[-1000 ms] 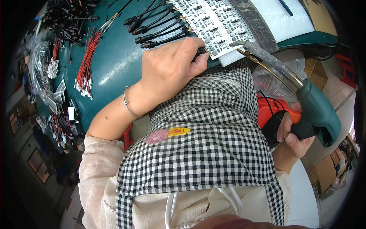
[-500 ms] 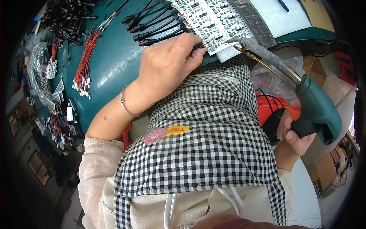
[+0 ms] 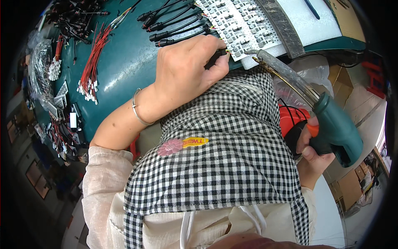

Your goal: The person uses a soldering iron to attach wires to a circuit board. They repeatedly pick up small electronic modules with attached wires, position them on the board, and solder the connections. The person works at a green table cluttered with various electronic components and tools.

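Note:
My left hand (image 3: pixel 186 68) is closed at the near edge of a white circuit board panel (image 3: pixel 238 35), pinching a black cable (image 3: pixel 217 57) with thin coloured wires. Most of that cable is hidden by the fingers. Wrapped round the handle of a green soldering gun (image 3: pixel 338 128) is my right hand (image 3: pixel 311 155), its fingers near the orange trigger (image 3: pixel 312 129). The gun's tip, with a thin brass-coloured tube beneath it, reaches the panel's near corner beside the left fingertips. Whether the tip touches the panel I cannot tell. Several black connector cables (image 3: pixel 182 31) stick out from the panel's left side.
A dark flat bar (image 3: pixel 286 31) lies across the panel on white foam (image 3: pixel 309 25). Red wires with white plugs (image 3: pixel 93 68) and a heap of black cables (image 3: pixel 70 16) lie on the green tabletop (image 3: pixel 118 62). Cardboard boxes (image 3: pixel 352 186) stand at the right.
The soldering gun and my right hand have shifted slightly left and down in the picture. My left hand keeps its pinch at the panel edge. The table things appear slightly shifted.

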The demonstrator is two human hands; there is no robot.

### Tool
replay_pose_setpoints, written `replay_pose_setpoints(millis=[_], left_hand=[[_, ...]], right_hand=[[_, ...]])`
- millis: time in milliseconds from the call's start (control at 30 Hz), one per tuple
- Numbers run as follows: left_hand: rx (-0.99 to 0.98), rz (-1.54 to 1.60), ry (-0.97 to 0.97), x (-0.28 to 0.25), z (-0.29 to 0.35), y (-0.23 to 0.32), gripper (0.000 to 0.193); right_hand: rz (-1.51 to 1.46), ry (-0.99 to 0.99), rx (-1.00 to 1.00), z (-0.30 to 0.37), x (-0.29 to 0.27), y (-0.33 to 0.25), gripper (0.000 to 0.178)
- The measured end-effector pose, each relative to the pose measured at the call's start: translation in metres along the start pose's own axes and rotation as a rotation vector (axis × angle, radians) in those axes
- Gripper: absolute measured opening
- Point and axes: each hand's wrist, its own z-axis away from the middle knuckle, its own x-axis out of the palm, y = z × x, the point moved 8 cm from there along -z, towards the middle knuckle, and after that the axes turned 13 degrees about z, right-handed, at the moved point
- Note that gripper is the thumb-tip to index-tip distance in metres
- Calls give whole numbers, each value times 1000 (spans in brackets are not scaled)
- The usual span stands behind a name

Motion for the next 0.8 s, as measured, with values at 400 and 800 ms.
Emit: replay_pose_setpoints(millis=[400, 800], left_hand=[[12, 52, -36, -1, -4, -4, 20], [42, 50, -27, 0, -3, -2, 22]], right_hand=[[57, 34, -19, 3, -2, 7, 67], [224, -74, -59, 4, 6, 13, 43]])
